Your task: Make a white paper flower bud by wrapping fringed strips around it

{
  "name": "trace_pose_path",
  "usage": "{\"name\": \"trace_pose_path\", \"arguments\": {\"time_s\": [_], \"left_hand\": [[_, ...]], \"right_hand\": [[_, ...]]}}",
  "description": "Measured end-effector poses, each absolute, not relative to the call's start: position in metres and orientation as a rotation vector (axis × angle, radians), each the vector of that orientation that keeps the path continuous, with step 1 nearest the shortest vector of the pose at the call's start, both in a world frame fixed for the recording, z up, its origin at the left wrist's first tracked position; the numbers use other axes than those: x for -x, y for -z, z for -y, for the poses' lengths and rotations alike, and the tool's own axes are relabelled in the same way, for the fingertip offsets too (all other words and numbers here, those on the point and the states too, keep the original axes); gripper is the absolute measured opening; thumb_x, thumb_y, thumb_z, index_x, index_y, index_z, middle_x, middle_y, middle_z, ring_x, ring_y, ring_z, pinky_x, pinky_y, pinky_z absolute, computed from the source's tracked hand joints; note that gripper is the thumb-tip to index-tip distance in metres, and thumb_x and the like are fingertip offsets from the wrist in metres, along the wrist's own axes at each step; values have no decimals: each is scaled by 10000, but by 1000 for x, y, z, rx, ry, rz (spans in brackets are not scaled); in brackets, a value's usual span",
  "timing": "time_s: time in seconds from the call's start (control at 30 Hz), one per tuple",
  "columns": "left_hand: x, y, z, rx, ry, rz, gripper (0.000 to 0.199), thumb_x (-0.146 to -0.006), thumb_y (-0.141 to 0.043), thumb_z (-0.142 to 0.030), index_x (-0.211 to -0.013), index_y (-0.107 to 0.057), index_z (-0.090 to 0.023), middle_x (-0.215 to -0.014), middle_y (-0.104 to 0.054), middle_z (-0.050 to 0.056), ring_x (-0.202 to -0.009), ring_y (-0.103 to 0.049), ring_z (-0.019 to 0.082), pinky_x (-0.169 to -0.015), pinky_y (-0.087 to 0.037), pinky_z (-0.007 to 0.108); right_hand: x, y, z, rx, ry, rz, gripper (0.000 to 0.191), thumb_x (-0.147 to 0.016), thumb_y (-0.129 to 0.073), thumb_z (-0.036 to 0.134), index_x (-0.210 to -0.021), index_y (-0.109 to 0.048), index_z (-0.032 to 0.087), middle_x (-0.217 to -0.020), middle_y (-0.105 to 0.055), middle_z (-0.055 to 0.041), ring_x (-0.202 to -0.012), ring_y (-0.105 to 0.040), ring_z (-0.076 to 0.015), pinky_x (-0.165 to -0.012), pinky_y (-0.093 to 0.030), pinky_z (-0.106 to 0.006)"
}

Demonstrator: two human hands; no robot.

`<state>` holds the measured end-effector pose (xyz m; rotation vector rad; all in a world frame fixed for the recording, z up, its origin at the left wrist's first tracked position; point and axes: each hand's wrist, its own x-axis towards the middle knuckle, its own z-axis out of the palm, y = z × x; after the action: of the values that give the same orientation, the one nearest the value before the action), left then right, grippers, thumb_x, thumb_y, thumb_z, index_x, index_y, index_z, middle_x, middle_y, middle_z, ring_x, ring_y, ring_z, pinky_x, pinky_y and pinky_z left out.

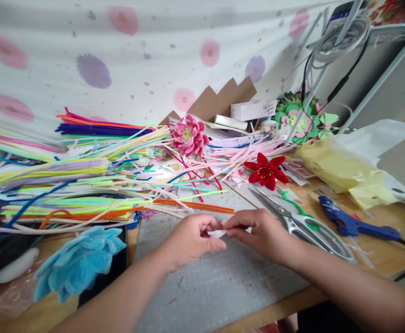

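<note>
Over the grey cutting mat (202, 286), my left hand (192, 236) and my right hand (254, 231) meet fingertip to fingertip. A small white piece (217, 233) shows between them, pinched by both; its exact kind is too small to make out. Just behind my right wrist lie large silver scissors (292, 219), blades pointing away to the left. A red fuzzy flower (266, 171) rests beyond my right hand, and a pink one (189, 135) stands farther back. To the left of my left forearm sits a blue fuzzy flower (81, 261).
Bundles of coloured pipe cleaners (57, 171) cover the left and back of the table. On the right lie a blue glue gun (357, 224) with its cord and a yellow plastic package (337, 162). A white box (253, 110) and brown cardboard (219, 99) stand behind.
</note>
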<state>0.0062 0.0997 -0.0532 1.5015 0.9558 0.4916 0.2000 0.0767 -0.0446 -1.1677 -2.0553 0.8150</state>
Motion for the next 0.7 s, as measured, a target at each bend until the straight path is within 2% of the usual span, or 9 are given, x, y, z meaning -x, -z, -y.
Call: {"name": "trace_pose_path", "arguments": {"time_s": [0.07,0.2,0.4,0.53,0.7], "left_hand": [[-7,51,-99,-1481,-465,-936,252,-617,-747,-262,-815,-631,-158,-661,-574,-45,-606,-513,106,-565,-378,230],[-8,50,-97,-1454,-429,-1022,107,-747,-609,-263,-707,-598,-164,-579,-569,-42,-537,-510,98,-537,-384,232],[-7,52,-97,-1467,-540,-1008,120,-771,-587,-264,-706,-592,-163,-582,-569,-41,-527,-517,96,-527,-400,233],[-8,50,-97,-1445,-588,-996,130,-771,-593,-278,-721,-592,-158,-584,-572,-41,-518,-510,90,-535,-404,237],[-8,51,-97,-1412,-495,-974,109,-753,-607,-260,-715,-575,-163,-579,-584,-45,-521,-518,90,-540,-401,237]], "right_hand": [[-200,46,-78,1118,-823,2084,127,-816,-607,147,-814,-729,182,-765,-737,-21,-688,-657,-135,-627,-472,-216],[-200,49,-79,1141,-864,2083,112,-802,-602,146,-827,-706,180,-760,-716,-17,-673,-629,-131,-622,-469,-230],[-203,50,-80,1169,-1143,1909,194,-720,-684,253,-888,-672,155,-726,-636,-10,-631,-524,-123,-593,-440,-245],[-203,47,-80,1216,-1237,1790,151,-768,-625,295,-795,-654,149,-643,-582,13,-575,-479,-106,-549,-388,-232],[-198,44,-80,1237,-1280,1739,99,-777,-595,234,-734,-629,151,-615,-569,24,-562,-475,-96,-551,-375,-226]]}}
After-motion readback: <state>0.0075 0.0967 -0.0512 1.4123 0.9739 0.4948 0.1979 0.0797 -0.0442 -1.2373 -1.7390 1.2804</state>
